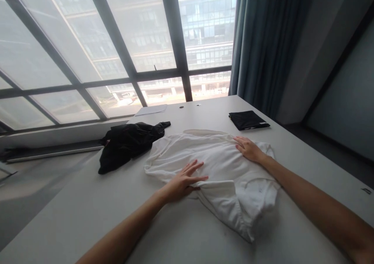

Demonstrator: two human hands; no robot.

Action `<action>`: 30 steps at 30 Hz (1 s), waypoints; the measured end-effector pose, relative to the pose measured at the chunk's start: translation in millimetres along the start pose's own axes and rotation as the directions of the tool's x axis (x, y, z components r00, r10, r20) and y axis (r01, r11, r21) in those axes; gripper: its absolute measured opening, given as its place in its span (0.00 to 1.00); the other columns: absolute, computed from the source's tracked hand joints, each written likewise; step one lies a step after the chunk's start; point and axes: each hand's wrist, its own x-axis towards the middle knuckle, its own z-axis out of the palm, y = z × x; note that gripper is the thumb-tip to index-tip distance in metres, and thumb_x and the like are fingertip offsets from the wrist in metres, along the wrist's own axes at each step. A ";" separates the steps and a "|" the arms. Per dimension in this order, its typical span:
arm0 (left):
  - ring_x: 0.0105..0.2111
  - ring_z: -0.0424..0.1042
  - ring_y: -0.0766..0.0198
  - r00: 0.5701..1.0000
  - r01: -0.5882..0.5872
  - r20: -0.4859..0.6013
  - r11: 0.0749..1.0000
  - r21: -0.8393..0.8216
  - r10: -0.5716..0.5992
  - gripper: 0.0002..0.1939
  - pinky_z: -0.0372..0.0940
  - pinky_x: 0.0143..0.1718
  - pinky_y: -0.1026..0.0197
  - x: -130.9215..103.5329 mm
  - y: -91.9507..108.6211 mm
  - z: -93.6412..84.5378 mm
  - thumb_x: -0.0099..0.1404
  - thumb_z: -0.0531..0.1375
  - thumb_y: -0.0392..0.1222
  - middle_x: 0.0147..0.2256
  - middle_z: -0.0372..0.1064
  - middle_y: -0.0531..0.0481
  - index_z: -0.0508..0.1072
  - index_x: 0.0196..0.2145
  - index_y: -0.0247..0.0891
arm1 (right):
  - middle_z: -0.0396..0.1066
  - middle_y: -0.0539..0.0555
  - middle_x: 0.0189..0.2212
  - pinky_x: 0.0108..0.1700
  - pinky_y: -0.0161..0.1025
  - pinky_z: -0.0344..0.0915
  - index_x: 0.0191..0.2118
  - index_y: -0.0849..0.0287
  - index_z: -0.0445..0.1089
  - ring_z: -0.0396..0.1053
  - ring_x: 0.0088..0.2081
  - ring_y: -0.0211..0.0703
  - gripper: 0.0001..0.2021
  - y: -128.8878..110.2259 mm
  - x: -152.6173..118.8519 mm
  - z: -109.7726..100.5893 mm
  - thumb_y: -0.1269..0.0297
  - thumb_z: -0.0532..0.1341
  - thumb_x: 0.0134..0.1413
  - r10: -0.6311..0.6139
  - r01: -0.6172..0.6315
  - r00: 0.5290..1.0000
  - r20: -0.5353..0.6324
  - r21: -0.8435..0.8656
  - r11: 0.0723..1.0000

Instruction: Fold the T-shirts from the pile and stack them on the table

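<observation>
A wrinkled white garment [216,158] lies spread on the white table [306,155], one sleeve-like part pointing toward the near edge. My left hand [184,180] rests on its near left part, fingers spread. Farther right, my right hand [248,149] lies on the garment's upper right part with its fingers stretched out. Neither hand is closed round the cloth. Under the palms the fabric is hidden.
A crumpled black garment [128,141] lies left of the white one, reaching the table's left edge. A folded black cloth [248,119] sits at the far right. White paper [151,110] lies at the far edge, before windows and a blue-grey curtain [263,45].
</observation>
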 end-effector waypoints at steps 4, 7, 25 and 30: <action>0.69 0.53 0.49 0.987 -0.046 -0.161 0.983 -0.176 0.017 0.17 0.54 0.67 0.42 4.1 -16.1 -16.9 0.75 0.55 0.46 0.66 0.60 0.44 0.75 0.58 0.50 | 0.63 0.64 0.65 0.67 0.65 0.51 0.62 0.57 0.69 0.55 0.68 0.61 0.23 -20.6 -3.9 -15.5 0.58 0.54 0.65 0.043 -0.046 0.997 -0.062 -0.041 0.998; 0.58 0.69 0.52 0.979 0.008 -0.198 0.973 -0.230 -0.054 0.16 0.64 0.60 0.49 7.2 -19.8 -28.7 0.74 0.57 0.49 0.56 0.71 0.41 0.78 0.53 0.44 | 0.64 0.61 0.64 0.68 0.61 0.52 0.59 0.54 0.72 0.56 0.67 0.59 0.21 -57.1 -15.1 -35.8 0.56 0.56 0.65 -0.119 0.124 0.991 -0.068 0.072 0.990; 0.60 0.62 0.47 0.935 0.045 -0.337 0.906 0.421 0.110 0.24 0.53 0.64 0.41 74.4 31.9 -16.4 0.70 0.61 0.49 0.58 0.67 0.42 0.68 0.62 0.49 | 0.60 0.47 0.17 0.27 0.35 0.52 0.23 0.56 0.63 0.57 0.25 0.39 0.09 -87.9 68.4 -27.3 0.59 0.53 0.47 0.254 -0.138 0.953 -0.168 0.503 0.853; 0.57 0.68 0.48 0.982 0.028 -0.186 0.944 0.329 0.036 0.23 0.66 0.56 0.48 56.0 20.7 25.3 0.72 0.59 0.46 0.61 0.67 0.42 0.66 0.63 0.45 | 0.74 0.51 0.26 0.37 0.39 0.65 0.28 0.58 0.72 0.69 0.34 0.48 0.11 -69.7 59.1 5.8 0.58 0.57 0.41 0.153 -0.157 0.987 0.055 0.574 0.804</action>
